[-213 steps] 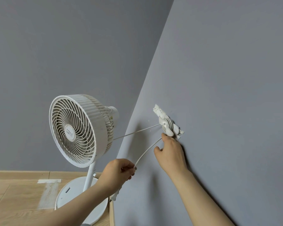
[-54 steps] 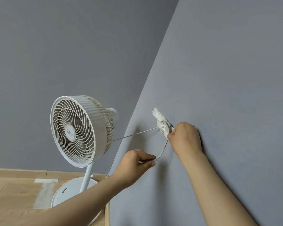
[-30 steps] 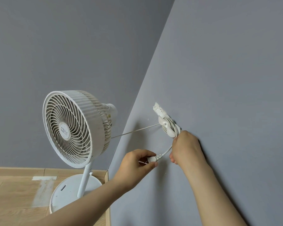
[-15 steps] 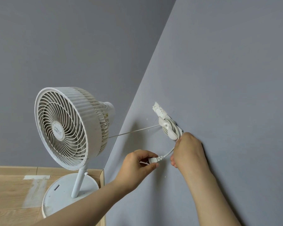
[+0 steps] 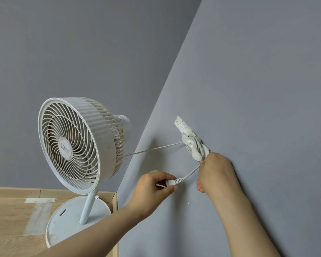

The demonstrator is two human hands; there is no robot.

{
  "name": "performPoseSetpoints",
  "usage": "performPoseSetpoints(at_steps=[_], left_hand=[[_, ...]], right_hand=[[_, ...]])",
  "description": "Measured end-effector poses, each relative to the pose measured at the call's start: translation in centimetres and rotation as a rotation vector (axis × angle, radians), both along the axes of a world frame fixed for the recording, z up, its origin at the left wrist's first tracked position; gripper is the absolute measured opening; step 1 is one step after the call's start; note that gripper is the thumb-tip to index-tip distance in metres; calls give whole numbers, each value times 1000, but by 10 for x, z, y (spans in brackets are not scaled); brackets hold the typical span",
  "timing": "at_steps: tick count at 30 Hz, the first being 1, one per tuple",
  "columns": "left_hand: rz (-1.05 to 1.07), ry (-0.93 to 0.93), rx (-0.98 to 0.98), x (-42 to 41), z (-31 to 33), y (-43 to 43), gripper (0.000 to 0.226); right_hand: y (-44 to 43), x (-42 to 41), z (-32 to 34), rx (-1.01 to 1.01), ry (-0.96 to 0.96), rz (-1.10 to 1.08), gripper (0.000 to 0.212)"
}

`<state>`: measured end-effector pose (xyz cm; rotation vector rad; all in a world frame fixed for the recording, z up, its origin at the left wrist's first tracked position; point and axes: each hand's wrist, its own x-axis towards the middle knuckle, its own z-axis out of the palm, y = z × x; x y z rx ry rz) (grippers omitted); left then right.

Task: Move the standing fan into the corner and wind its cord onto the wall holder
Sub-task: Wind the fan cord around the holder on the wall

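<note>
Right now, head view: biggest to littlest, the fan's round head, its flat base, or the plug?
1. Round white grilled fan head.
2. Flat white round base, partly hidden by the arm.
3. Small white plug.

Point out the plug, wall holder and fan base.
white cord plug (image 5: 176, 181): head view, ribbed neck.
white plastic wall holder (image 5: 188, 141): head view, front flange.
round white fan base (image 5: 67, 225): head view, top face.
</note>
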<state>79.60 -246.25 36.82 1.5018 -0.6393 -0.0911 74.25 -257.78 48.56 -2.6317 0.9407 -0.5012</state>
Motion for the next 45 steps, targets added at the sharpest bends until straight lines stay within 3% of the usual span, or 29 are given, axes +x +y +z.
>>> performPoseSetpoints(at_steps=[7,11,17,29,38,45], left_hand=[[19,34,19,3,-4,-2,10],[31,40,34,3,-7,-2,8],[100,37,48,6,-7,0,9],[228,152,77,50,20,-15,22],[214,-63,165,83,68,-12,26],[-32,-215,381,115,95,-3,30]], right_hand=[[11,-30,-1,-61,-287,160,12],[15,-44,-6,-35,-271,245,46],[23,-41,-8,73,-185,304,62],[22,-36,5,94,-251,332,56],[25,-4,28,119,-235,354,36],[23,11,39,-284,-301,159,26]])
